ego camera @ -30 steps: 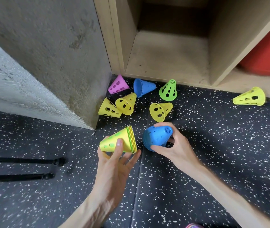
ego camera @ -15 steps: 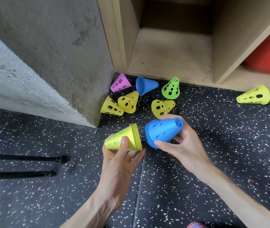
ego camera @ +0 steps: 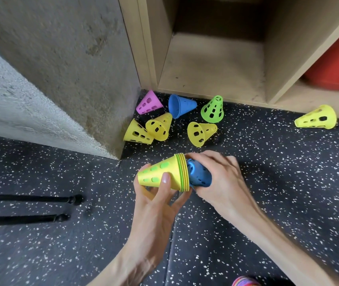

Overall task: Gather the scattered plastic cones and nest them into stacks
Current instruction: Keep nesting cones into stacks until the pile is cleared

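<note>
Seven loose perforated plastic cones were seen lying on the black speckled rubber floor [ego camera: 267, 182]: one pink cone [ego camera: 149, 102], one blue cone [ego camera: 181, 105], one green cone [ego camera: 213, 110] standing upright, and four yellow ones. Of the yellow ones, two [ego camera: 137, 133] [ego camera: 159, 126] were touching each other beside the grey concrete pillar [ego camera: 65, 65], a third [ego camera: 201, 133] lay near the middle, and a fourth [ego camera: 316, 117] lay well apart at the right, against the base of the pale wooden shelf unit [ego camera: 212, 65]. No writing or label could be read on anything.

A nested stack of yellow and green cones [ego camera: 164, 175] was held on its side in the left hand [ego camera: 156, 205], the thumb curled over its upper wall and the fingers curled beneath. The narrow end of a blue nested stack [ego camera: 198, 176] was pressed at the open mouth of that stack; it was gripped by the right hand [ego camera: 224, 182], whose fingers were wrapped round it. How many cones each stack held could not be told.

In the shelf's right compartment part of a large red rounded object [ego camera: 338, 58] was visible. Two black rods [ego camera: 28, 208] lay on the floor at the left. A multicoloured striped object [ego camera: 245, 281] showed at the bottom edge.
</note>
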